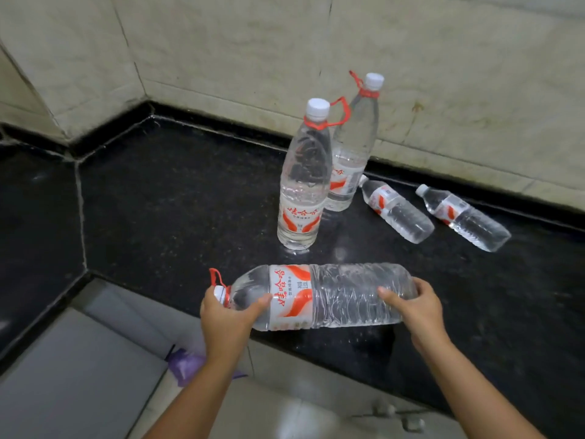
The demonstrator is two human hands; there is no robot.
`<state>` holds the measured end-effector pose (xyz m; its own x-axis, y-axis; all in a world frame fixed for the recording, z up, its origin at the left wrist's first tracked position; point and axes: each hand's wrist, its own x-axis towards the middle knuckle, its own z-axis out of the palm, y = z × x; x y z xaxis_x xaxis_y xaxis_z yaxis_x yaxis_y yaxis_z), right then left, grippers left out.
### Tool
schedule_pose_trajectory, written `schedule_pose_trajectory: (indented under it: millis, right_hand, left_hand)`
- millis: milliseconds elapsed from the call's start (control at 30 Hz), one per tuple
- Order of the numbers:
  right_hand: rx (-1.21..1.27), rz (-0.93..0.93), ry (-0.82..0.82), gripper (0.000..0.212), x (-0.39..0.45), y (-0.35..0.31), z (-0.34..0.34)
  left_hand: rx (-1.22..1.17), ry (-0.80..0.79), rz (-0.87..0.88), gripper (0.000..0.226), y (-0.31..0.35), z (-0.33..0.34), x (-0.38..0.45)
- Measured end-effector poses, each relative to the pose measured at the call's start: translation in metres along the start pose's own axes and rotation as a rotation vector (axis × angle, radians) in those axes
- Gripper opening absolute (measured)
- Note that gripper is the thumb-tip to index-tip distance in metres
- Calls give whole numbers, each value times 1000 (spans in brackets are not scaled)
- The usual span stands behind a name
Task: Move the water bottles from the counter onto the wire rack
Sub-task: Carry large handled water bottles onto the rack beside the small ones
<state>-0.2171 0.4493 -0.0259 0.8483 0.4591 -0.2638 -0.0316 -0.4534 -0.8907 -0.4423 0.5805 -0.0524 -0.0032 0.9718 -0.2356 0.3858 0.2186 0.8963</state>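
A large clear water bottle [332,296] with a red-and-white label lies sideways near the front edge of the black counter [174,201], cap pointing left. My left hand [226,315] grips its neck end just below the white cap. My right hand [414,307] grips its base end. Two more large bottles stand upright behind it, one nearer [302,185] and one farther back [351,147] by the wall, both with red carry loops. Two small bottles lie on their sides at the right, one [395,210] and another [462,217]. No wire rack is in view.
The tiled wall [285,42] runs behind the counter, which bends at a corner on the left. Below the counter's front edge are a pale floor [79,375], a purple bag [186,365] and cabinet fronts with metal handles [399,416].
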Motion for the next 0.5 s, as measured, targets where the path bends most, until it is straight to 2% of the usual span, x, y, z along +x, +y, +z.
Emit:
schedule_pose_trajectory:
  millis: [233, 400, 467, 500]
  right_hand:
    - [116, -77, 250, 61, -12, -2, -121]
    - [146, -158, 435, 62, -28, 6, -246]
    - [158, -202, 518, 62, -36, 11, -302]
    - [165, -222, 555, 63, -41, 15, -331]
  left_hand:
    - [-91, -199, 199, 76, 60, 62, -61]
    - [-225, -373, 334, 98, 119, 130, -136]
    - [-253, -437, 390, 94, 142, 161, -177]
    - [-272, -473, 421, 84, 152, 175, -201]
